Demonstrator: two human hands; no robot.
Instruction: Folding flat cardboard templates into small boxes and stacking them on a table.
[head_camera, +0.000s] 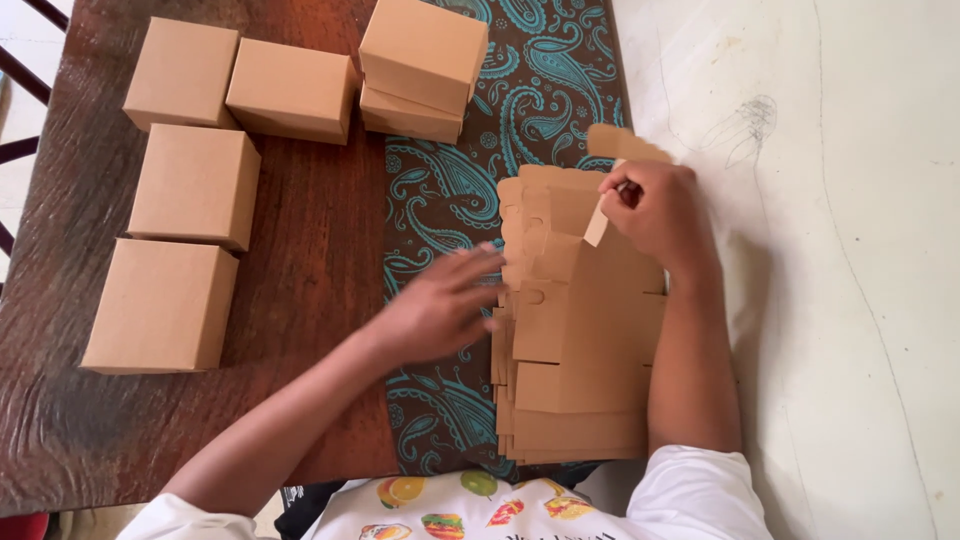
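Brown cardboard blanks (580, 340) lie stacked on the table (300, 250). The right hand (655, 205) has its fingers pinching a flap of the top blank. The left hand (440, 305), fingers spread loose, rests at the stack's edge.

The flat box sheets (580, 350) are brown cardboard, smooth and dull, with no shine. The right hand (655, 205) pinches a thin cardboard flap (596, 228) of the same dull brown. The left hand (440, 305) lies on the runner (440, 200), which looks like soft cloth, brown with blue swirls. The folded boxes (195, 185) are the same plain cardboard, matt and even. The table (310, 230) is dark wood with a rough grain and a little shine. The floor (850, 250) looks like pale, hard stone, smooth with thin lines.
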